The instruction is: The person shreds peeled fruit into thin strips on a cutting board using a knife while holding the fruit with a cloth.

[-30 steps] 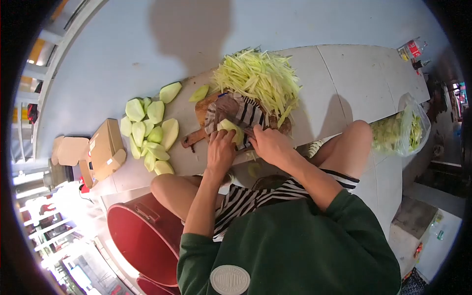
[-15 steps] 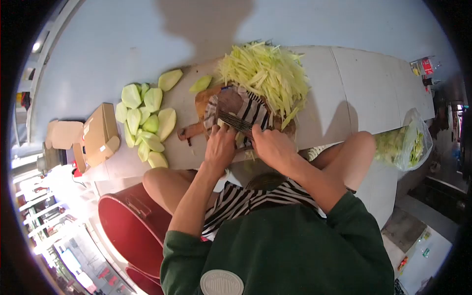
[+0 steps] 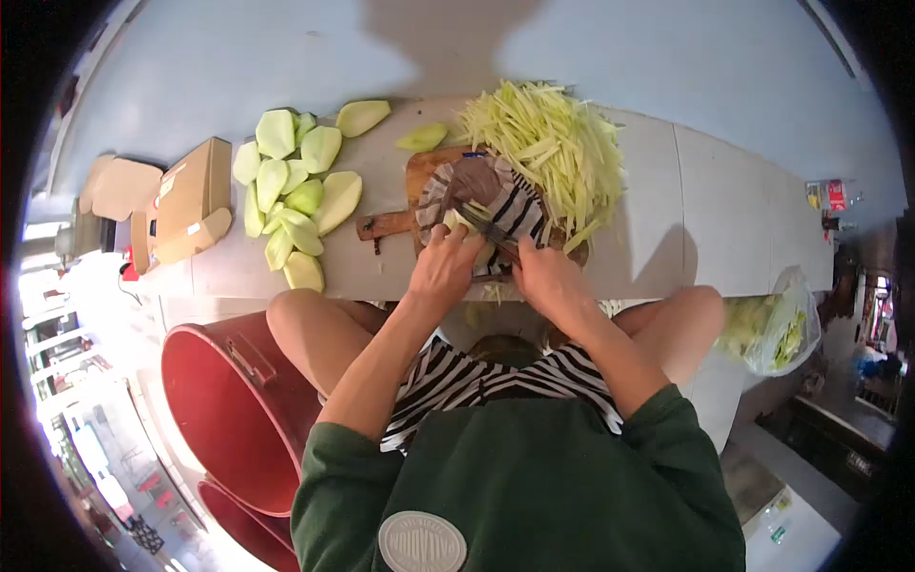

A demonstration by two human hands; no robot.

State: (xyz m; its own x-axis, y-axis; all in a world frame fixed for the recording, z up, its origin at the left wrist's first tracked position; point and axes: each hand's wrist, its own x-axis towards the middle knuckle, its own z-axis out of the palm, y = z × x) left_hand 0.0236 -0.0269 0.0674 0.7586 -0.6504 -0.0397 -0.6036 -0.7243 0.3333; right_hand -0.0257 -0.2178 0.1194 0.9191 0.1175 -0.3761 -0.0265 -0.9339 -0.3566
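My left hand [image 3: 446, 259] is closed on a pale green peeled fruit piece [image 3: 456, 222], possibly green mango, its fingertips curled over it. In my right hand [image 3: 553, 278] is a knife [image 3: 498, 236], its dark blade angled up and left against the piece. Under both hands lies a striped cloth [image 3: 520, 212], bunched on a round wooden cutting board [image 3: 386, 225] whose handle points left. Thin pale strips form a large pile [image 3: 543, 153] beyond and right of the board. Several peeled pieces [image 3: 303, 198] lie to the left, and a single one [image 3: 422, 137] rests just beyond the board.
An open cardboard box [image 3: 195, 195] stands at the far left. Below the work surface's left edge is a large red bin [image 3: 224, 419]. A clear plastic bag [image 3: 786, 334] of greenish scraps hangs low at the right. A bottle with a red label [image 3: 834, 194] sits far right.
The camera view has shifted, so the board and pieces appear further right. Both hands stay at the board, with the knife still at the held piece.
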